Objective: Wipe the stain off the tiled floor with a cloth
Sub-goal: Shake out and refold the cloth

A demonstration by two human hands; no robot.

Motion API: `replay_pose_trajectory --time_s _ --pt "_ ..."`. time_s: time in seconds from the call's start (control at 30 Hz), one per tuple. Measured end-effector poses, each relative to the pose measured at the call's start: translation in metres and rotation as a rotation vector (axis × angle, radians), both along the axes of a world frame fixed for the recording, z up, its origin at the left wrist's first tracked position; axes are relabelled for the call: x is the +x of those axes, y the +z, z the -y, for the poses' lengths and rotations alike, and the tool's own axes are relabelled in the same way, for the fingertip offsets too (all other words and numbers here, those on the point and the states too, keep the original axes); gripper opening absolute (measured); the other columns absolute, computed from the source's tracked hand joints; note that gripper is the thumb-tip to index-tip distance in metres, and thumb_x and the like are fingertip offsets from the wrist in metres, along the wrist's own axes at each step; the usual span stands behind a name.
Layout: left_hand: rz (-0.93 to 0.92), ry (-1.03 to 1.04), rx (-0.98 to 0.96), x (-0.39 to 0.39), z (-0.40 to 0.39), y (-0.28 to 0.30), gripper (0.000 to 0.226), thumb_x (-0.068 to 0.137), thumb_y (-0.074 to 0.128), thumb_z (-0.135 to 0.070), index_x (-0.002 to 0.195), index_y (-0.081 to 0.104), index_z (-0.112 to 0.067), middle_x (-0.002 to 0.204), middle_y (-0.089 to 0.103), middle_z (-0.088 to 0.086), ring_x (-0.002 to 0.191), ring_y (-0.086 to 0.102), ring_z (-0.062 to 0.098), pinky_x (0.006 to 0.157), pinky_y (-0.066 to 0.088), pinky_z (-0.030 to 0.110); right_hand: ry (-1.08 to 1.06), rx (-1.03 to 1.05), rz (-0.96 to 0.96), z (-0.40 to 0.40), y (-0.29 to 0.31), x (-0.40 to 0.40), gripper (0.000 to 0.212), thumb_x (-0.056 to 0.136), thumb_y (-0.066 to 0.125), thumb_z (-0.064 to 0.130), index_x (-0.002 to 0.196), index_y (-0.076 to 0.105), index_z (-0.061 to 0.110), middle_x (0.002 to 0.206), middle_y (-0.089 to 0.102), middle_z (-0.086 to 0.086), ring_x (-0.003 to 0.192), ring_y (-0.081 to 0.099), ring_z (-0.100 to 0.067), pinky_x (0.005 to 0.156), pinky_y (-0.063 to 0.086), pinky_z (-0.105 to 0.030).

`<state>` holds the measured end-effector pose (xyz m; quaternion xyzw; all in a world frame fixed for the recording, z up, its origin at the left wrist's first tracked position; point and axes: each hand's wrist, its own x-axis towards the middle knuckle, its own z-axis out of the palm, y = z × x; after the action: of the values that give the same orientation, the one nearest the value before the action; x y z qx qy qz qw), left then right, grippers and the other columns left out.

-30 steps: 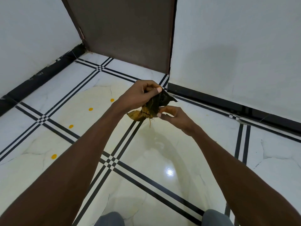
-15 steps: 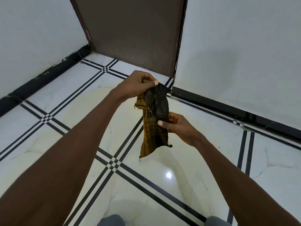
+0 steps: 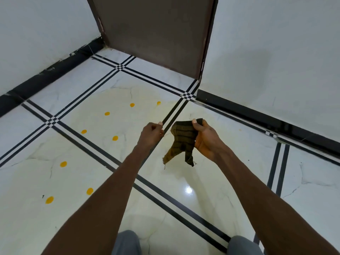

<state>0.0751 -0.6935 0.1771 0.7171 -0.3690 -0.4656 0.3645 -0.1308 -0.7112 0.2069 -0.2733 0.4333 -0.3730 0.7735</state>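
A dark olive and mustard striped cloth (image 3: 182, 142) hangs in the air above the floor, pinched at its top by my right hand (image 3: 206, 138). My left hand (image 3: 151, 134) is a short way to the left of the cloth, fingers curled with thumb on forefinger, apparently pinching a thin thread that runs toward the cloth. The stain is several orange-yellow drops, such as one (image 3: 115, 138) just left of my left hand and one (image 3: 49, 200) near the lower left, inside a pale yellowish smear (image 3: 117, 122) on the white tiled floor (image 3: 211, 181).
A brown door (image 3: 156, 34) stands ahead, between white walls with black skirting (image 3: 276, 122). Black double lines cross the tiles. My knees in grey trousers (image 3: 127, 243) show at the bottom edge. A light reflection (image 3: 188, 190) glints on the floor.
My left hand has let go of the cloth's top and moved left. The cloth and both hands sit lower in view, and the cloth now hangs from my right hand alone. The view tilted, showing more drops.
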Motion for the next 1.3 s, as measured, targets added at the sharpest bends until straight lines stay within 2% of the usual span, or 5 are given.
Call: replay_pose_trajectory --time_s 0.2,0.47,0.67,1.0,1.3 --pt "-0.193 -0.092 0.155 -0.012 -0.016 -0.004 0.063 0.103 0.037 -0.061 0.091 0.075 -0.013 0.089 0.080 0.003 0.101 0.075 0.025 0.100 0.054 0.040 -0.034 0.047 0.124 0.003 0.009 -0.002 0.023 0.111 0.044 0.024 0.127 0.054 0.009 0.117 0.074 -0.017 0.108 0.075 -0.031 0.079 0.064 -0.045" --pt "-0.592 -0.037 0.004 -0.025 -0.010 0.010 0.060 0.101 0.041 -0.063 0.136 0.066 -0.020 0.128 0.073 0.009 0.127 0.063 0.027 0.113 0.044 0.045 -0.038 0.073 0.042 0.013 0.019 0.003 0.026 0.110 0.048 0.023 0.124 0.059 0.004 0.128 0.071 -0.023 0.115 0.072 -0.034 0.095 0.060 -0.050" --pt "-0.377 0.002 -0.023 -0.001 -0.005 0.020 0.027 0.097 0.069 -0.022 0.116 0.073 -0.005 0.106 0.078 0.011 0.107 0.073 0.031 0.087 0.061 0.034 -0.021 0.017 -0.436 0.024 0.012 -0.016 0.034 0.099 0.070 0.019 0.126 0.061 0.000 0.120 0.071 -0.019 0.112 0.070 -0.031 0.096 0.060 -0.042" --pt "-0.171 0.029 -0.133 0.007 -0.001 0.047 0.063 0.083 0.084 -0.012 0.132 0.044 -0.013 0.104 0.072 0.012 0.079 0.072 0.012 0.051 0.053 0.013 0.368 -0.416 -0.800 0.030 0.017 -0.022 0.060 0.077 0.090 0.008 0.131 0.066 0.013 0.125 0.069 -0.008 0.119 0.063 -0.026 0.096 0.057 -0.038" --pt "0.375 -0.367 -0.203 0.005 0.000 0.058 0.045 0.075 0.089 -0.014 0.116 0.074 -0.012 0.104 0.068 0.001 0.094 0.060 0.012 0.085 0.049 0.025 0.435 -0.820 -1.301 0.041 -0.002 -0.012 0.027 0.085 0.084 0.020 0.109 0.079 0.008 0.108 0.069 -0.017 0.101 0.063 -0.029 0.083 0.049 -0.033"
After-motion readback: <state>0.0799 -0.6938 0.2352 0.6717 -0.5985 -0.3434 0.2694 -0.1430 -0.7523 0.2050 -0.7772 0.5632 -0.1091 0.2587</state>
